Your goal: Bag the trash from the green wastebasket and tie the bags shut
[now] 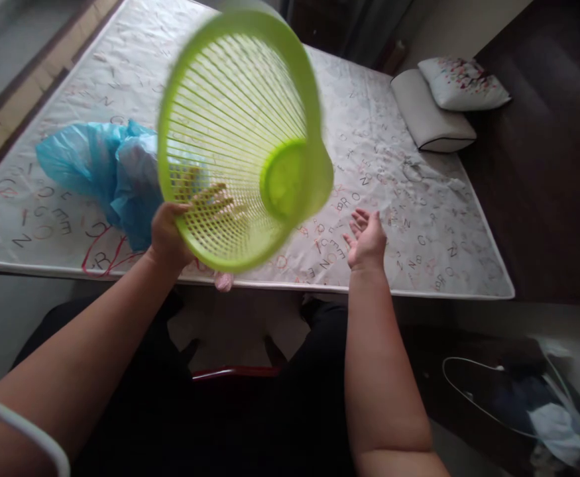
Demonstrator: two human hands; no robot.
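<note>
A lime-green slatted plastic basket (240,86) is held up over the printed mattress (369,126), tilted so its mouth faces me and its round base points away to the right. My left hand (170,235) grips the lower left rim, thumb on the rim and fingers spread behind the slats. Beyond that hand lies a crumpled blue plastic bag (101,165), partly hidden by the basket. My right hand (366,238) hovers palm up to the right of the basket, fingers loosely apart, touching nothing. Some small pink thing (223,281) shows at the mattress edge below the basket.
Two pillows, one flowered (463,83) and one plain cream (431,116), lie at the far right corner. Dark wooden furniture (543,165) borders the right side. At lower right are a white cable (468,397) and a white cloth (555,427).
</note>
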